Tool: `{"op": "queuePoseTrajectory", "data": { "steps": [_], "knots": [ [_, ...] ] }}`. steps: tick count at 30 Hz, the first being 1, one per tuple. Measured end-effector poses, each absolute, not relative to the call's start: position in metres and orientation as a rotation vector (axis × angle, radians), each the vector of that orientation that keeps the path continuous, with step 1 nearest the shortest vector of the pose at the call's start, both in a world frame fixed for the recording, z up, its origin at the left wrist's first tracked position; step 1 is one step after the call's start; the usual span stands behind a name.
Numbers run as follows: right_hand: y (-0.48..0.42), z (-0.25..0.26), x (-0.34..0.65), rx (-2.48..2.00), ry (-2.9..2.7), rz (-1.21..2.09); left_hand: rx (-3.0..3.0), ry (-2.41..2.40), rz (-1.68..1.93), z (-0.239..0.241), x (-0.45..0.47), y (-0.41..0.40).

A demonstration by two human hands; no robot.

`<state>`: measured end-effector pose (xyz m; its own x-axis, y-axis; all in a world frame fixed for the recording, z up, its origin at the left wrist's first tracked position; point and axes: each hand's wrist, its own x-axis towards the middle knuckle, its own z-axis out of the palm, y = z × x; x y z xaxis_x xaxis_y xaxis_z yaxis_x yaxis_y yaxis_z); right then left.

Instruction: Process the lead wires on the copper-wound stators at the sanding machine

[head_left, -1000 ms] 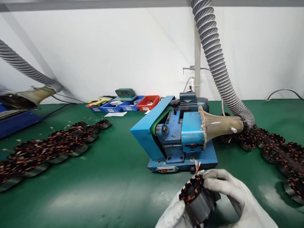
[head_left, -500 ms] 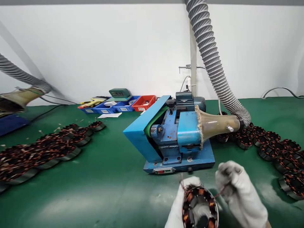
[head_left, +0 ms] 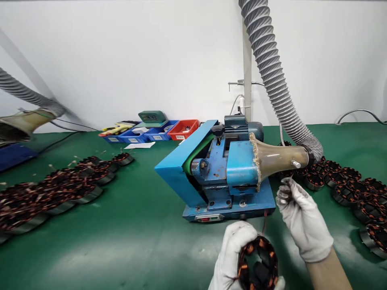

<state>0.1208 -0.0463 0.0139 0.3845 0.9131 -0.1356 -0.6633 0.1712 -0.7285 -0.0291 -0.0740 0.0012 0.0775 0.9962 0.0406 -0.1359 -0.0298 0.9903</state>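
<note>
Nearest: wound stator ring (head_left: 271, 257) above the worktop (head_left: 136, 237), right of centre, open face toward the viewer. Left hand (head_left: 234, 249), white-gloved, gripping it around the left side, one fingertip showing at the near right rim. Thin copper lead (head_left: 265, 224) rises from the ring's far edge. Right hand (head_left: 302, 225), gloved, to the right and apart from the ring: fingers curled closed, tips smudged dark; cannot tell whether anything is pinched there.

Beyond the hands: blue belt machine (head_left: 211, 173), switch panel (head_left: 208, 218) on its near edge. Stators in a cluster at right (head_left: 344, 193), another batch at left (head_left: 60, 197). Amber nozzle (head_left: 278, 158) on the machine's right side, joined to grey hose (head_left: 272, 72).

Far: blue bins (head_left: 134, 136), red bin (head_left: 185, 129) at their right, then white wall (head_left: 151, 60).
</note>
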Motion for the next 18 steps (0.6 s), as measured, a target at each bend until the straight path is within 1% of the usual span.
{"op": "queuePoseTrajectory", "data": {
  "steps": [1,4,8,10,18],
  "knots": [
    [-0.048,0.010,0.118,-0.880,-0.443,1.095,1.172,1.056,1.266,-0.004,-0.026,-0.073],
    [-0.054,-0.006,0.099,-1.137,-0.809,1.077,1.107,1.088,1.320,-0.020,-0.017,-0.063],
    [-0.047,-0.020,0.073,-1.309,-0.925,0.940,0.875,1.021,1.319,-0.034,-0.011,-0.039],
    [-0.036,-0.021,0.069,-1.326,-0.971,0.908,0.848,1.030,1.331,-0.034,-0.012,-0.028],
    [-0.022,-0.021,0.074,-1.257,-0.963,0.909,1.073,1.085,1.283,-0.017,-0.008,-0.010]
  ]
}}
